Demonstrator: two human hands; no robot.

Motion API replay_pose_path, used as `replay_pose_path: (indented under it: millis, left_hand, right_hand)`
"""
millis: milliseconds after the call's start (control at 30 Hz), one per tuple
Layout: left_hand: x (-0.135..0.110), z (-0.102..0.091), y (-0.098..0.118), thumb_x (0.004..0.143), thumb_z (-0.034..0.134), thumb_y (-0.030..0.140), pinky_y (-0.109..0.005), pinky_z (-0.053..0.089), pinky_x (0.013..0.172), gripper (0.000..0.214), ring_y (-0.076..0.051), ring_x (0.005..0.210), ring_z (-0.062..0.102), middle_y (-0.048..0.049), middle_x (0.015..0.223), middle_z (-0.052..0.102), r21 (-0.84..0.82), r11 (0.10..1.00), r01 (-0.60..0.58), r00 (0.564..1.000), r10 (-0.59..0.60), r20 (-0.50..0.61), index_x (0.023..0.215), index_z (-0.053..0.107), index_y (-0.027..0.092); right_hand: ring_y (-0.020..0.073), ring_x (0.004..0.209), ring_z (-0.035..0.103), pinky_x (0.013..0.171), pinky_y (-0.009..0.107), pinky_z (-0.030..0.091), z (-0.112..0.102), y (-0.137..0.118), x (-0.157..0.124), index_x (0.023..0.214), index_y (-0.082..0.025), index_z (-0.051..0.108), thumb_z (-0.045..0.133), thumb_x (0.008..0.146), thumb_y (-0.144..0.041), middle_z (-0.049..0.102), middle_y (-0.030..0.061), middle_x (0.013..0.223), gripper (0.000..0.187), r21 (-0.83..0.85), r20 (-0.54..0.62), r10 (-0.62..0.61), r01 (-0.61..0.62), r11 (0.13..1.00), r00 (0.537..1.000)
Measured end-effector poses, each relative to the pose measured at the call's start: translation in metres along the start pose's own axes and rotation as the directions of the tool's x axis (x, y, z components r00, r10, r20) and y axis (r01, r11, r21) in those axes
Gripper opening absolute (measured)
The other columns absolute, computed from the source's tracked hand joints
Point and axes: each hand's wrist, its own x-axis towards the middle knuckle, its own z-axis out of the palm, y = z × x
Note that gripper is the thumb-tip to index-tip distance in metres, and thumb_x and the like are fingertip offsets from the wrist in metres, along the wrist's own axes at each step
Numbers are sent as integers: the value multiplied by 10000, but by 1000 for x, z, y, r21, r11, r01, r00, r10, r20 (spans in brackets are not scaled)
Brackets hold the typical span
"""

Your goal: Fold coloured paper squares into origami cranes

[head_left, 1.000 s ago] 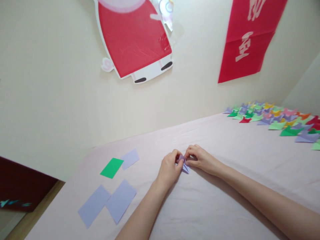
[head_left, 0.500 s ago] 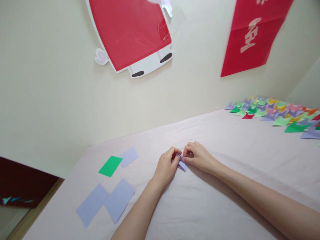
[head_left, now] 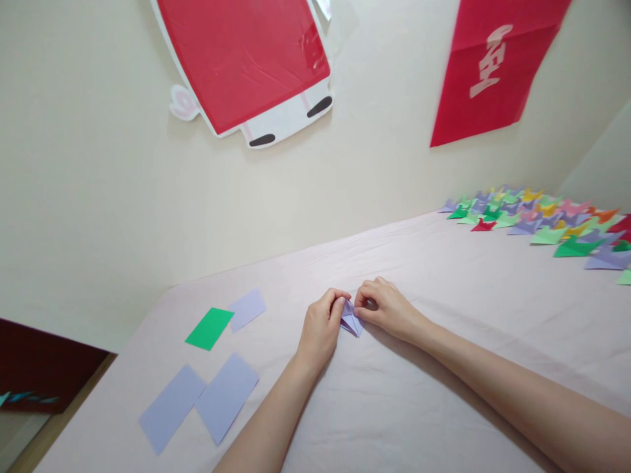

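A small folded piece of lavender origami paper (head_left: 351, 323) is held between my two hands, just above or on the pale cloth. My left hand (head_left: 321, 323) pinches its left side between thumb and fingers. From the right, my right hand (head_left: 387, 306) has thumb and fingertips closed at the paper's right edge. Creases and flaps show on the side facing me; the upper part is partly covered by my fingers.
Left of my hands lie a green paper square (head_left: 210, 328) and several lavender sheets (head_left: 227, 397). Many colourful folded paper figures (head_left: 578, 246) stand in rows at the far right. The pale cloth surface (head_left: 394, 407) meets a wall (head_left: 246, 210) with red decorations.
The view has shifted slightly, so everything sits a little further left. The folded paper has turned and shows more of its creased face between my hands.
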Motion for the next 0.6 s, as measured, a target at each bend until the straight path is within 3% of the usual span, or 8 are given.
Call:
replay_pose_path:
  millis: [100, 200, 333, 600]
  left_hand:
    - [0, 1, 0, 925, 530, 313, -265, 432, 728, 166, -169, 786, 591, -14, 884, 653, -1, 1000, -11, 1000, 11, 6, 1013, 614, 200]
    - [2, 2, -1, 841, 653, 268, -277, 417, 767, 119, -182, 842, 567, -24, 901, 629, 47, 998, -47, 999, 48, -18, 925, 625, 188]
    - [5, 3, -4, 870, 589, 213, -278, 397, 720, 90, -173, 772, 540, -11, 796, 589, 50, 998, -44, 999, 45, -26, 790, 617, 184]
    - [4, 2, -3, 884, 550, 209, -280, 392, 715, 148, -171, 768, 537, -6, 772, 587, -14, 999, -41, 999, 40, -32, 750, 609, 188]
  right_hand:
    - [193, 797, 517, 760, 320, 365, 1, 2, 1, 709, -193, 641, 655, 805, -173, 642, 16, 758, 99, 1, -7, -17, 17, 1000, 1000]
    - [193, 788, 513, 745, 319, 362, 1, 3, 1, 710, -195, 647, 653, 811, -184, 641, 18, 754, 102, -1, -12, -29, 29, 1000, 1000]
    - [198, 795, 518, 748, 323, 363, 2, 3, 1, 717, -196, 647, 657, 819, -201, 647, 18, 755, 103, -2, -8, -32, 32, 999, 999]
    - [199, 803, 529, 759, 327, 371, 0, 1, 1, 697, -199, 634, 666, 801, -173, 644, 12, 752, 112, -13, -3, -35, 35, 999, 999]
